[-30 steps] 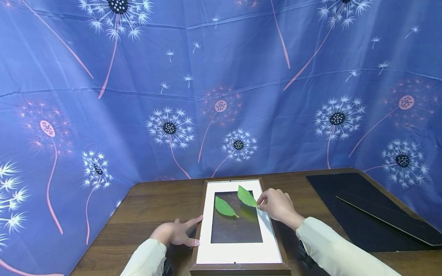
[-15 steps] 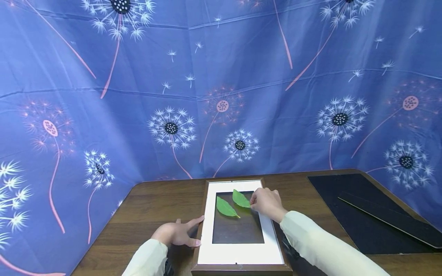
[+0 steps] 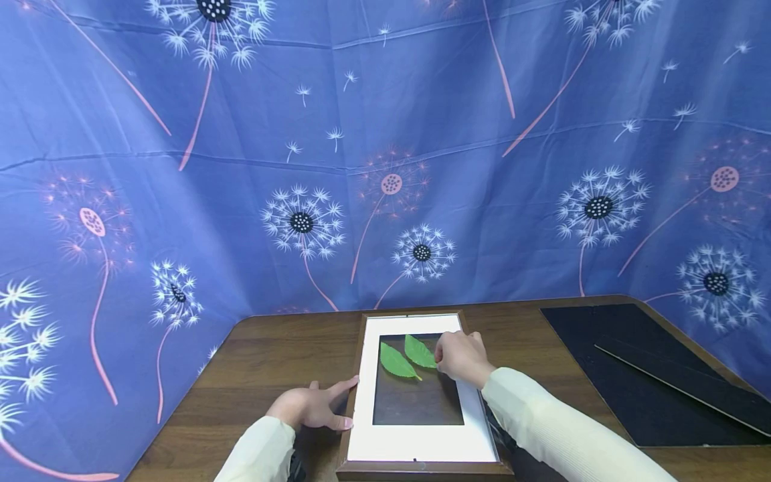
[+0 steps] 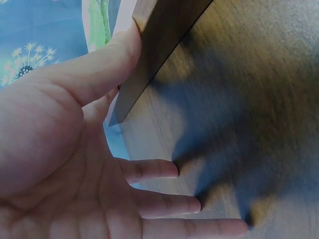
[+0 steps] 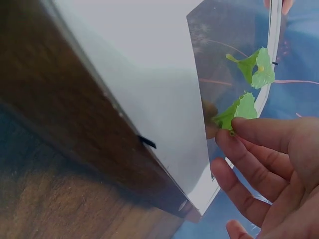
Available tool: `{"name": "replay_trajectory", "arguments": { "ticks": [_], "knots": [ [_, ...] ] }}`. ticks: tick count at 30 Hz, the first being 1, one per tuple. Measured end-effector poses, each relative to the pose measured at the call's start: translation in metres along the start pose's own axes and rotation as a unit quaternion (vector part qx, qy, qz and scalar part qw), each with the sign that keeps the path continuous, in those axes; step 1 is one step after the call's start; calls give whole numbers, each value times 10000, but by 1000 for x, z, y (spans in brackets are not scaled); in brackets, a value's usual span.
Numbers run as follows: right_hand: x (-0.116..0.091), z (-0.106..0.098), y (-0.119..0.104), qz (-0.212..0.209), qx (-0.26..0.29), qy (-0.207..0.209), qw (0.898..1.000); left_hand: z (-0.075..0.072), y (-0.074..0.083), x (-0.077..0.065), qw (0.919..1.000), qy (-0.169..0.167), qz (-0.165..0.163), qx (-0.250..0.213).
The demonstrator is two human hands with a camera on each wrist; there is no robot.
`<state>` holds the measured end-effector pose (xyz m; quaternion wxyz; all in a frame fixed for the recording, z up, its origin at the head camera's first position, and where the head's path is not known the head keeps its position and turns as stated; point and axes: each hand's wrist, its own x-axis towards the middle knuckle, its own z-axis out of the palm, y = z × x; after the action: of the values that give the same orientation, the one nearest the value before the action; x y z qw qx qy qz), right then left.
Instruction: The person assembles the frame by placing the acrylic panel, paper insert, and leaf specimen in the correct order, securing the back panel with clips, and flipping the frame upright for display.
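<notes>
A brown wooden picture frame (image 3: 424,466) with a white mat (image 3: 415,443) around a dark, glossy middle lies on the table. One green leaf (image 3: 399,362) rests over the dark part at upper left. Beside it is a second leaf (image 3: 419,352), its lower tip pinched between thumb and fingertips of my right hand (image 3: 462,357). In the right wrist view, this held leaf (image 5: 245,107) is over the glossy surface. My left hand (image 3: 312,407) touches the frame's left edge; the left wrist view shows its thumb against the wood and other fingers straight, several reaching the tabletop.
A black board (image 3: 602,408) lies on the right of the wooden table (image 3: 289,355), with a black flap (image 3: 680,385) raised along it. Blue cloth (image 3: 361,100) printed with dandelions hangs behind the table and at its sides.
My right hand has moved left and slightly down with its leaf, from the mat's right side to beside the other leaf. The left hand stays at the frame's edge.
</notes>
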<state>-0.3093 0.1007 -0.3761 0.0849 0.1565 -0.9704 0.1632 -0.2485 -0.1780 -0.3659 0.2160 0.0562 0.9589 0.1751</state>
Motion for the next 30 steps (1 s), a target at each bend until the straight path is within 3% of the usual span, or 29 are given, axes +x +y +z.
{"name": "replay_trajectory", "arguments": {
  "ticks": [11,16,24,30],
  "knots": [
    [2,0,1,25,-21,-98,9999,0,1,-1,10000,10,6,-76],
    [3,-11,1,176,120,-215,9995,-1,1,-1,10000,-5,69,-52],
    [3,-36,9,142,859,-425,9953,-1,1,-1,9997,-23,112,-221],
    [-4,-52,15,412,1700,-792,9814,-1,1,-1,9996,-97,97,-258]
  ]
}}
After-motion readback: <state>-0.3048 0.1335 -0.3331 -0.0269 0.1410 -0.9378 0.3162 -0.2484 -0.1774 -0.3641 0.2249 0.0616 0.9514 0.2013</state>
